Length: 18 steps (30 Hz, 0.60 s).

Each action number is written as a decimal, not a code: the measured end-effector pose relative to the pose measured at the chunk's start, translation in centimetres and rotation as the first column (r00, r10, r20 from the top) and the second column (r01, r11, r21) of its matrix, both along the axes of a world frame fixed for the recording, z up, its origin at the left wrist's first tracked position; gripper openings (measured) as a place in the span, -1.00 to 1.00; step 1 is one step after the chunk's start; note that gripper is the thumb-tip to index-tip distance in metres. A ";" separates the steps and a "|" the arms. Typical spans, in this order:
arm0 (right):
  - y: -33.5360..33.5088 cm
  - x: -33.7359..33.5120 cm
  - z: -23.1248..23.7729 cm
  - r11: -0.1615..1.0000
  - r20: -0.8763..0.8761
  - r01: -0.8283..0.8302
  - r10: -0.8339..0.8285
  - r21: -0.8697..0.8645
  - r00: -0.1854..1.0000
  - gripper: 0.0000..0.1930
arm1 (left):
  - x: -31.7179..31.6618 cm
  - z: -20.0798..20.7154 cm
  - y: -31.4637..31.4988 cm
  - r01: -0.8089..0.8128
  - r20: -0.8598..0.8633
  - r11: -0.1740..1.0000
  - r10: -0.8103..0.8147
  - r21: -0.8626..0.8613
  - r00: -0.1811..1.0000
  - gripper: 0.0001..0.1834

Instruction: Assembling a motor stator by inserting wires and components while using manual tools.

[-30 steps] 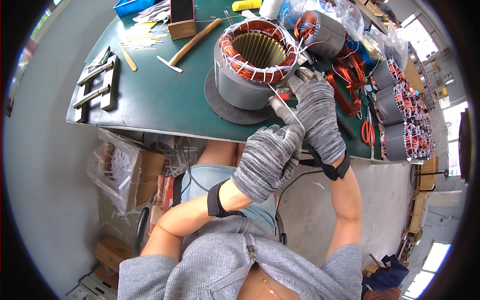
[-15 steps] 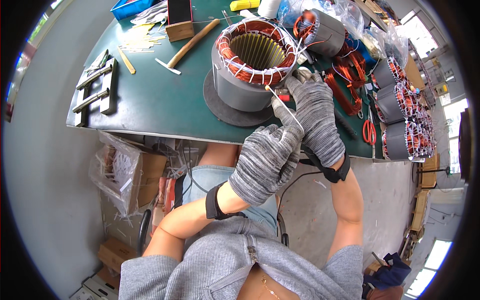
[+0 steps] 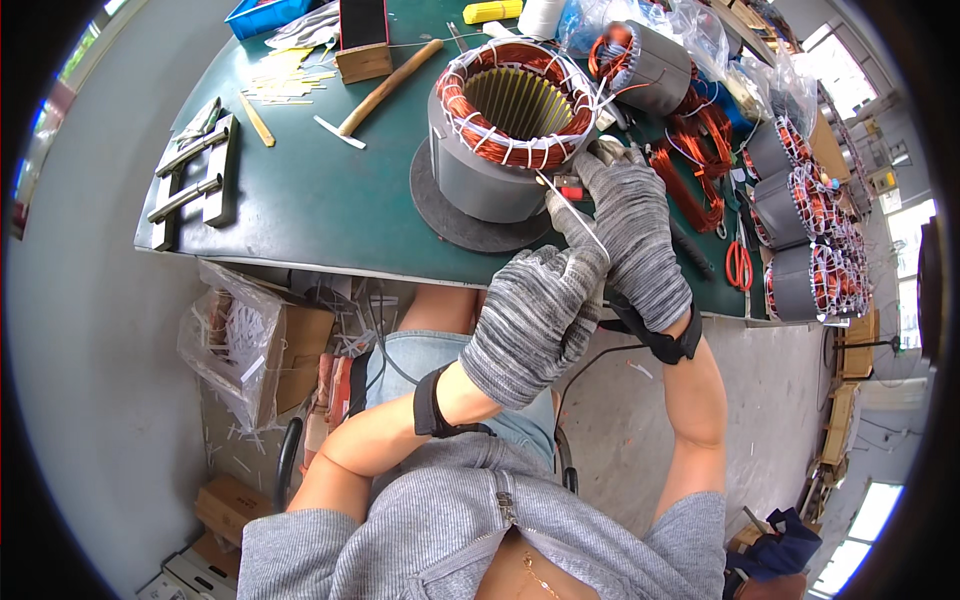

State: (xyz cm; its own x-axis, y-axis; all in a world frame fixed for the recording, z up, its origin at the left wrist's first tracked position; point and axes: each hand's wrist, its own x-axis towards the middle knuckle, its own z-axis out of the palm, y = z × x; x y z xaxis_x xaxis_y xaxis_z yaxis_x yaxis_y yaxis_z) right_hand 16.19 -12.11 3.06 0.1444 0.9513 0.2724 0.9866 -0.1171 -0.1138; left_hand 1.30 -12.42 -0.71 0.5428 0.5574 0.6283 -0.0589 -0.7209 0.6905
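Filling much of the upper view, a smooth, dark green table carries the work. The motor shell, a thick, dull grey metal drum, stands upright on it, in front of the hands, over a flat, dark round plate that is wider than the drum. Around its top runs a fat ring of copper wire, glossy reddish-brown, bound at intervals with white ties; narrow yellow strips line the hollow within.

Both hands wear stretchy grey knit gloves with mottled bands. The left hand is curled into a loose fist, its thumb side apparently pinching the lower end of a thin white strand. The right hand is bent beside the drum's right flank, fingers bunched; what they grip, if anything, I cannot tell. A small red piece shows just beside its thumb.

The step in hand looks like drawing the strand straight from the ring's near edge; whether it passes through the wires is unclear. A further pull would call for a firm pinch and even tension, without dragging on the copper.
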 end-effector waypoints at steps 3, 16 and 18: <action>0.7 -0.4 -0.9 1.000 0.029 -0.001 0.001 -0.007 1.000 -0.52 | -0.4 -0.6 0.4 -0.007 -0.002 1.000 0.007 -0.003 1.000 -0.76; 0.5 0.1 -1.4 0.998 0.081 -0.008 0.003 0.060 0.997 -0.56 | -0.5 -1.2 -0.1 0.016 0.024 0.998 -0.015 -0.054 1.000 -0.69; 0.5 -0.5 -1.2 0.992 0.035 -0.052 0.048 0.118 0.998 -0.64 | -1.1 0.2 -0.3 0.265 -0.092 0.949 -0.253 0.171 0.963 -0.55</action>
